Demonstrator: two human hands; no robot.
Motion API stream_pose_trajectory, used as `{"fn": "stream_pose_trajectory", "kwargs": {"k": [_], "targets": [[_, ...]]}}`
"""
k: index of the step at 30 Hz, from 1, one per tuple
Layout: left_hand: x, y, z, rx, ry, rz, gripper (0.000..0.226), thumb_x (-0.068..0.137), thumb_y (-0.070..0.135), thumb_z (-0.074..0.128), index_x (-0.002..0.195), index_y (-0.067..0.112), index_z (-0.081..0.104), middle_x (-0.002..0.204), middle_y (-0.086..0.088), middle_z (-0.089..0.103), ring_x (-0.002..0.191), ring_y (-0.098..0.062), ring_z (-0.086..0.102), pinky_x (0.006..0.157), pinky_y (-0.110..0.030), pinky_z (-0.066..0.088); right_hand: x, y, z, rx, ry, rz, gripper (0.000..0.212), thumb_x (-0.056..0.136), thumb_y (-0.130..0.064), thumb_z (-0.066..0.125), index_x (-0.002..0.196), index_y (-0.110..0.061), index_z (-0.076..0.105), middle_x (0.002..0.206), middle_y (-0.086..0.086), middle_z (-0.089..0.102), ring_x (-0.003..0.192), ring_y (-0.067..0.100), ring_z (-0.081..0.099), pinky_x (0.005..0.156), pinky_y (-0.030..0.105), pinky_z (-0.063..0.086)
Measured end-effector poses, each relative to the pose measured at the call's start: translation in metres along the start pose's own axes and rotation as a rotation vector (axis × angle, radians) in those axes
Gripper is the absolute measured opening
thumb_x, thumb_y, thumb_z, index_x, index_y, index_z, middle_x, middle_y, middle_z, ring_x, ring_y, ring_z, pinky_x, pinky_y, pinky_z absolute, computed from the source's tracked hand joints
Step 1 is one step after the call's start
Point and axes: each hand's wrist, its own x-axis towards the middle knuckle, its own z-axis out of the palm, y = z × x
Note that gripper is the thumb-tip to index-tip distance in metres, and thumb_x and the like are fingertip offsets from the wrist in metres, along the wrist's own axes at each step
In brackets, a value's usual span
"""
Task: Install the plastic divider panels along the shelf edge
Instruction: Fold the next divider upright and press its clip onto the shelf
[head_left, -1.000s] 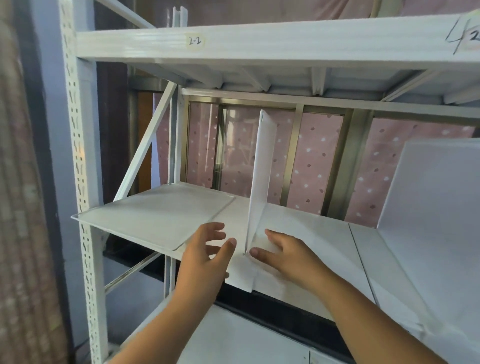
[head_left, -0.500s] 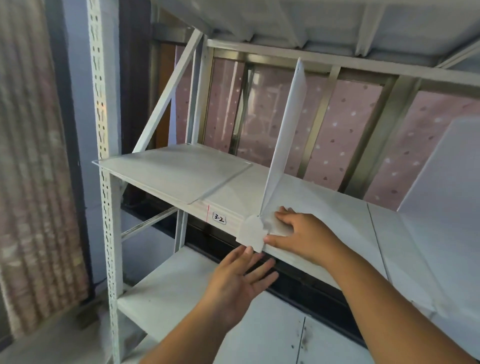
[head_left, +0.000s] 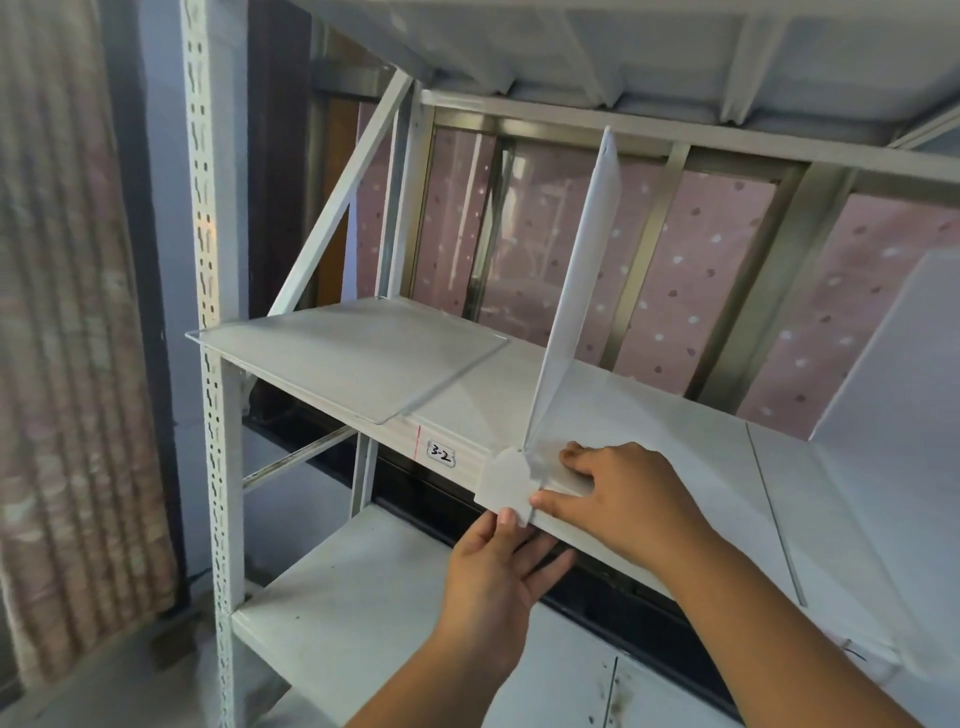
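Observation:
A white plastic divider panel (head_left: 576, 291) stands upright on the middle shelf (head_left: 691, 467), running front to back. Its front tab (head_left: 506, 483) hangs over the shelf's front edge, just right of the label "3-2" (head_left: 440, 453). My right hand (head_left: 618, 499) presses on the divider's foot and the shelf edge, thumb against the tab's right side. My left hand (head_left: 498, 577) reaches up from below, fingers spread, its thumb touching the tab's lower edge. A second white divider panel (head_left: 904, 374) stands at the right. A flat clear panel (head_left: 353, 353) lies on the shelf's left end.
The white slotted upright post (head_left: 208, 312) rises at the left. The lower shelf (head_left: 353, 613) lies beneath my left hand, and the upper shelf's underside (head_left: 623, 47) is overhead. A diagonal brace (head_left: 337, 208) crosses the left bay. Pink dotted curtain (head_left: 701, 291) hangs behind.
The view has dropped lower. My left hand left the shelf top, went below the edge and rose until its thumb touches the tab. My right hand stayed on the divider's foot.

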Motion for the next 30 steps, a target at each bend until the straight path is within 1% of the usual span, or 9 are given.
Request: {"fn": "stream_pose_trajectory", "kwargs": {"k": [2, 4, 6, 10, 15, 19, 22, 27, 30], "targets": [[0.001, 0.0, -0.002, 0.002, -0.011, 0.01, 0.032, 0.111, 0.021, 0.05, 0.128, 0.004, 0.071, 0.124, -0.022, 0.077, 0.113, -0.04, 0.076, 0.081, -0.047, 0.067, 0.001, -0.005, -0.002, -0.071, 0.031, 0.009, 0.082, 0.079, -0.088, 0.05, 0.13, -0.027, 0.07, 0.119, -0.003, 0.076, 0.102, 0.018, 0.07, 0.082, 0.028, 0.055], [0.003, 0.001, -0.006, 0.011, -0.025, 0.02, 0.033, 0.111, 0.021, 0.05, 0.126, 0.004, 0.073, 0.125, -0.023, 0.077, 0.114, -0.041, 0.075, 0.082, -0.048, 0.066, 0.006, -0.011, -0.004, -0.141, 0.024, 0.012, 0.078, 0.077, -0.09, 0.047, 0.112, -0.026, 0.075, 0.104, -0.003, 0.077, 0.089, 0.018, 0.07, 0.07, 0.028, 0.053], [0.005, 0.001, -0.008, 0.01, -0.034, 0.026, 0.034, 0.111, 0.021, 0.049, 0.128, 0.002, 0.072, 0.125, -0.025, 0.076, 0.116, -0.042, 0.074, 0.084, -0.049, 0.066, 0.01, -0.017, -0.005, -0.183, -0.014, 0.017, 0.075, 0.076, -0.091, 0.046, 0.097, -0.024, 0.073, 0.093, -0.002, 0.075, 0.08, 0.017, 0.067, 0.061, 0.028, 0.047], [0.008, -0.002, -0.008, 0.001, -0.022, 0.06, 0.036, 0.113, 0.02, 0.046, 0.133, 0.001, 0.068, 0.128, -0.025, 0.074, 0.118, -0.042, 0.073, 0.089, -0.047, 0.065, 0.014, -0.02, -0.007, -0.217, -0.043, 0.038, 0.078, 0.075, -0.094, 0.044, 0.1, -0.025, 0.072, 0.097, -0.001, 0.075, 0.082, 0.018, 0.067, 0.062, 0.027, 0.049], [0.009, -0.005, -0.007, -0.071, 0.033, 0.075, 0.033, 0.108, 0.021, 0.054, 0.128, 0.003, 0.072, 0.112, -0.021, 0.08, 0.108, -0.042, 0.077, 0.078, -0.04, 0.066, 0.019, -0.027, -0.007, -0.27, -0.024, 0.047, 0.079, 0.067, -0.1, 0.038, 0.078, -0.025, 0.06, 0.069, -0.007, 0.056, 0.064, 0.013, 0.056, 0.051, 0.025, 0.036], [0.012, -0.006, -0.007, -0.113, 0.047, 0.064, 0.032, 0.106, 0.022, 0.057, 0.127, 0.004, 0.074, 0.117, -0.024, 0.078, 0.109, -0.045, 0.076, 0.078, -0.044, 0.066, 0.022, -0.03, -0.008, -0.266, -0.027, 0.072, 0.078, 0.062, -0.102, 0.04, 0.062, -0.024, 0.045, 0.06, -0.008, 0.047, 0.056, 0.011, 0.049, 0.047, 0.025, 0.028], [0.014, -0.007, -0.008, -0.12, 0.037, 0.077, 0.035, 0.104, 0.025, 0.058, 0.127, 0.003, 0.072, 0.12, -0.022, 0.078, 0.108, -0.044, 0.077, 0.079, -0.046, 0.066, 0.024, -0.033, -0.008, -0.278, -0.023, 0.094, 0.079, 0.06, -0.104, 0.04, 0.061, -0.024, 0.042, 0.059, -0.008, 0.047, 0.054, 0.011, 0.047, 0.047, 0.025, 0.027], [0.018, -0.004, -0.011, -0.106, 0.033, 0.128, 0.031, 0.106, 0.024, 0.054, 0.117, 0.01, 0.08, 0.1, -0.009, 0.081, 0.086, -0.031, 0.08, 0.078, -0.044, 0.066, 0.026, -0.045, -0.01, -0.313, 0.0, 0.147, 0.08, 0.058, -0.104, 0.043, 0.06, -0.024, 0.038, 0.058, -0.008, 0.041, 0.048, 0.008, 0.033, 0.045, 0.025, 0.023], [0.022, 0.002, -0.014, -0.101, 0.04, 0.147, 0.031, 0.101, 0.025, 0.058, 0.114, 0.009, 0.081, 0.098, -0.009, 0.081, 0.083, -0.03, 0.08, 0.077, -0.043, 0.066, 0.028, -0.053, -0.011, -0.332, -0.007, 0.17, 0.082, 0.056, -0.105, 0.043, 0.061, -0.024, 0.035, 0.058, -0.007, 0.037, 0.048, 0.01, 0.031, 0.044, 0.025, 0.022]]}}
